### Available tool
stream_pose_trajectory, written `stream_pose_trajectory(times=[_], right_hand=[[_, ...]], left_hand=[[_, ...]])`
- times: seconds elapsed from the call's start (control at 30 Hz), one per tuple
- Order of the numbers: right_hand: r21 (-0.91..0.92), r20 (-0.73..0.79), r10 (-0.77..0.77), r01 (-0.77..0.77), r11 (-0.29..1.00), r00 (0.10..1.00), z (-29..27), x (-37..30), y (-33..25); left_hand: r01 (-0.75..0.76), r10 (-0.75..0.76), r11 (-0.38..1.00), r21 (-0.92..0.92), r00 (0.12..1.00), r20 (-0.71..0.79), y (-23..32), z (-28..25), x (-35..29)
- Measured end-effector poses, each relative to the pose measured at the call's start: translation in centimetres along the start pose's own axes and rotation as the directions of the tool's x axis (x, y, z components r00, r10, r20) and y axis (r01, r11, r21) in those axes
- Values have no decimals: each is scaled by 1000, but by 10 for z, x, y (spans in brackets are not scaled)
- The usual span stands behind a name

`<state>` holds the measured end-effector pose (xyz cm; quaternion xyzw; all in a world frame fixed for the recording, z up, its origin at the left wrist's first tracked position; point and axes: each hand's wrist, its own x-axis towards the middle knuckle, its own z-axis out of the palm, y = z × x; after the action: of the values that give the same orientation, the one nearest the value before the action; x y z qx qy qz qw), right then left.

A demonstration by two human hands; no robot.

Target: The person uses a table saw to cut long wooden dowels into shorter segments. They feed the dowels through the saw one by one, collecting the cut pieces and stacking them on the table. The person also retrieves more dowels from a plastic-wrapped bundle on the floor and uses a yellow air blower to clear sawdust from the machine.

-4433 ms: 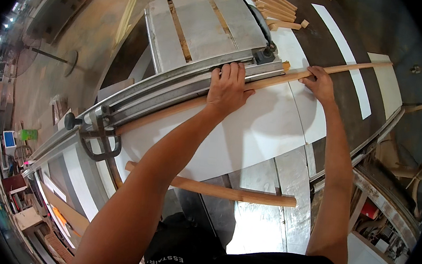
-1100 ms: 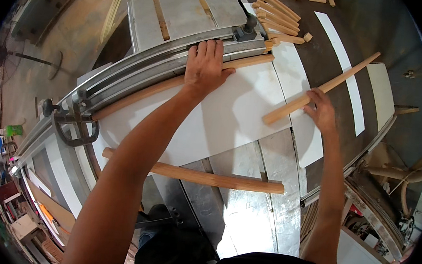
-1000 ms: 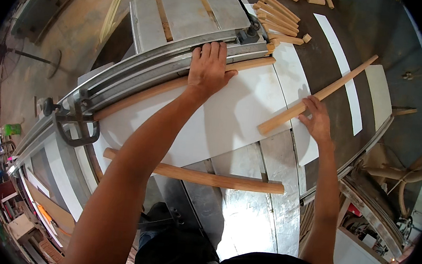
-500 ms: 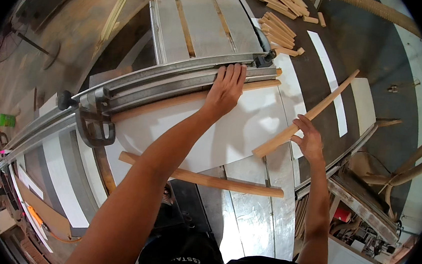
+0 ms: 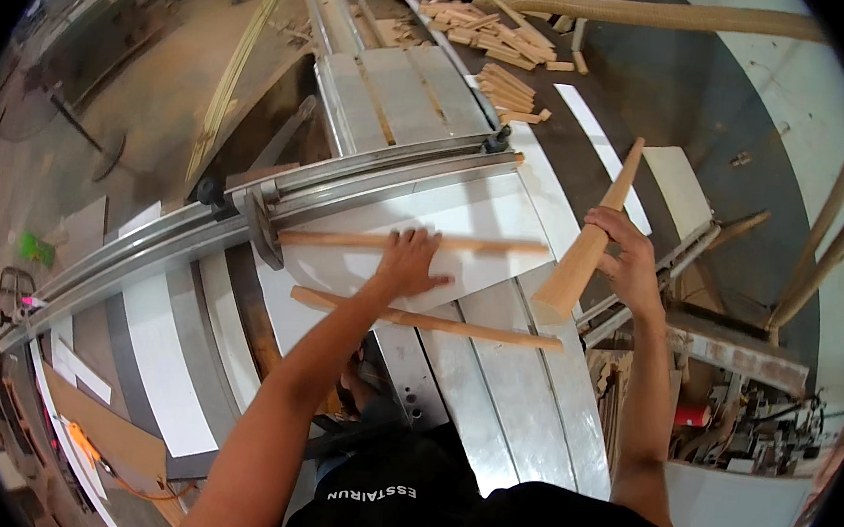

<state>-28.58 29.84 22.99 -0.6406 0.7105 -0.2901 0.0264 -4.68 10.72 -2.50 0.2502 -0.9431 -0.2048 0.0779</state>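
Raised at the right is a tapered wooden leg (image 5: 569, 276), its thick end toward me; my right hand (image 5: 627, 261) is closed around its middle. My left hand (image 5: 410, 264) lies across a slim wooden strip (image 5: 494, 248), fingertips over its far edge and thumb stretched out to the right. That strip rests on a white panel (image 5: 361, 273), apart from the metal fence (image 5: 390, 164). Nearer me, a second, slightly curved wooden strip (image 5: 476, 331) crosses the panel and the metal saw table (image 5: 511, 392), partly behind my left forearm.
A dark clamp handle (image 5: 262, 228) stands at the fence's left. Beyond the fence is a grey sliding table (image 5: 412, 92). Many short wood offcuts (image 5: 492, 34) lie at the back, near a ribbed hose (image 5: 665, 14). White strips (image 5: 164, 366) lie at left.
My left hand has come off the fence side toward me, and the slim strip has moved with it. My right hand still holds the leg, now tilted more upright. The view has shifted.
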Motion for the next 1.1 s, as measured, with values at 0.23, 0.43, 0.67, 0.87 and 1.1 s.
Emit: stream_pose_trajectory(times=[0.23,0.43,0.67,0.87,1.1], right_hand=[[144,-86,56,-43,989,995,-8,-15,-61],[209,-120,54,-28,978,991,-18,-32,-97],[246,-113,27,2,969,993,-34,-44,-127],[251,-117,40,-10,968,992,-30,-55,-124],[237,-124,27,3,971,992,-18,-56,-124]], left_hand=[[-234,236,969,81,972,-14,64,23,-112],[-199,202,979,41,973,-115,96,53,-160],[-115,56,951,-287,977,-204,99,33,-164],[-583,64,518,-626,756,-651,143,-164,-145],[-726,264,254,-639,688,-676,163,-232,-173]])
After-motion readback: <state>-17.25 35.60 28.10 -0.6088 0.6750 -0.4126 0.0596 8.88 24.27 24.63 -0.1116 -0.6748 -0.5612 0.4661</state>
